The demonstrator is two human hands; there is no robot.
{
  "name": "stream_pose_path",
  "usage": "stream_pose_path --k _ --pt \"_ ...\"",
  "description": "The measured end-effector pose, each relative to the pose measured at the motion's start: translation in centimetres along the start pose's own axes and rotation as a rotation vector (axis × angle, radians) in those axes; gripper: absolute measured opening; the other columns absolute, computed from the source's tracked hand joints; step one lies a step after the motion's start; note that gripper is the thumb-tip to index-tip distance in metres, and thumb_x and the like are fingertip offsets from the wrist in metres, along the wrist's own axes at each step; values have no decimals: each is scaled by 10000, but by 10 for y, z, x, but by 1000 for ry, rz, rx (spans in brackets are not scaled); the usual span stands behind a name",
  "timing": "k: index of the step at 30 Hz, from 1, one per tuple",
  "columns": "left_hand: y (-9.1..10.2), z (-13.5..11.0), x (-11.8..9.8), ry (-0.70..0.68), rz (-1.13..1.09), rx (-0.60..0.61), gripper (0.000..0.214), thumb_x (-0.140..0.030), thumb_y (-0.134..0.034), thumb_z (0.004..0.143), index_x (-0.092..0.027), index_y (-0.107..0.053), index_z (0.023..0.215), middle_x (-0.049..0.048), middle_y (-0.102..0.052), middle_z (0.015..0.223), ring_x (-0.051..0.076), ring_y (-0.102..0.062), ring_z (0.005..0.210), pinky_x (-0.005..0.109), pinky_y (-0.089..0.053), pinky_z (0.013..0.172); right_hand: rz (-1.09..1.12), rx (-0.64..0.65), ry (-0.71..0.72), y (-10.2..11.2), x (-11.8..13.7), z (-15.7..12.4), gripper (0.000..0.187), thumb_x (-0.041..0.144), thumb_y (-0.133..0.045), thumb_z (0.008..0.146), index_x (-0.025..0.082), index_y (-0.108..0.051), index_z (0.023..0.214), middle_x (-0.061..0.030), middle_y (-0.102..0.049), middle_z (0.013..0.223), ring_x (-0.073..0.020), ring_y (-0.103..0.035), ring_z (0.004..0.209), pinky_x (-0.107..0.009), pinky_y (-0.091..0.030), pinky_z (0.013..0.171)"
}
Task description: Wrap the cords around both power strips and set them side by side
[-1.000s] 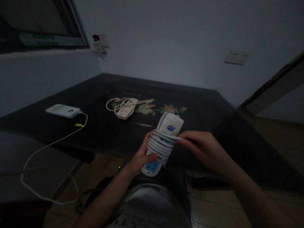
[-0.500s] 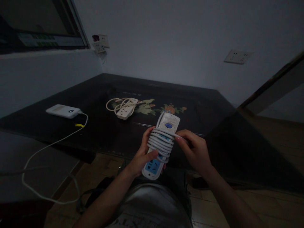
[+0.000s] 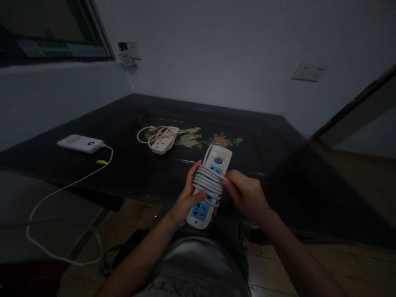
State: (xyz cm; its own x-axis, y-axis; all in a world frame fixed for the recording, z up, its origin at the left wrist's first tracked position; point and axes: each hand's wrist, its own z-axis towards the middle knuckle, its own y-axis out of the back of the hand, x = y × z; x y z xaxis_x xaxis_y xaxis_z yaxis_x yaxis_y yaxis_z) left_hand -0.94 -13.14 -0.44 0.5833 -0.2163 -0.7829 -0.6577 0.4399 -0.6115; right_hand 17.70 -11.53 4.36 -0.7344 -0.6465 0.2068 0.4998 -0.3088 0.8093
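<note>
Beside the blue-socketed power strip (image 3: 216,169), pinches its grey-white cord (image 3: 208,182) closer in than 1 second ago with right hand (image 3: 248,193) fingertips; clamps strip with left hand (image 3: 185,203), apparently snugging the wraps.

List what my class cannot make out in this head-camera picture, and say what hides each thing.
Head view: the underside of the power strip, turned away from the camera and gripped by the left hand.
Head view: where the grey cord runs past the right hand, covered by that hand.
Head view: the top of the window, cut off by the upper edge.
Head view: the lettering on the table, too small and dim to read.
</note>
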Motion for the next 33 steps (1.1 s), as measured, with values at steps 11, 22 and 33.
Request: stream_pose_path --k 11,22,33 --pt "-5 -1 5 26 -3 42 919 -370 -651 817 -474 24 1431 87 -581 1118 202 -673 622 309 -553 482 37 71 50 14 -5 -10 295 310 -376 975 173 -589 824 -42 -666 741 -124 -610 608 -220 -387 539" --pt "-2 -6 -4 -48 -115 119 980 -405 -642 820 -442 120 1435 59 -653 956 205 -669 602 285 -535 447 652 296 -135 27 -34 -8 226 355 -545 893 187 -607 754 -55 -655 854 -169 -615 829 -303 -477 758" --pt "-3 -12 1 48 -244 232 563 -502 -629 793 -148 -528 1219 76 -657 738 169 -624 538 230 -485 414 1257 366 -312 -5 -58 -14 337 506 -664 774 178 -613 835 -86 -613 1098 -187 -645 877 -355 -528 738"
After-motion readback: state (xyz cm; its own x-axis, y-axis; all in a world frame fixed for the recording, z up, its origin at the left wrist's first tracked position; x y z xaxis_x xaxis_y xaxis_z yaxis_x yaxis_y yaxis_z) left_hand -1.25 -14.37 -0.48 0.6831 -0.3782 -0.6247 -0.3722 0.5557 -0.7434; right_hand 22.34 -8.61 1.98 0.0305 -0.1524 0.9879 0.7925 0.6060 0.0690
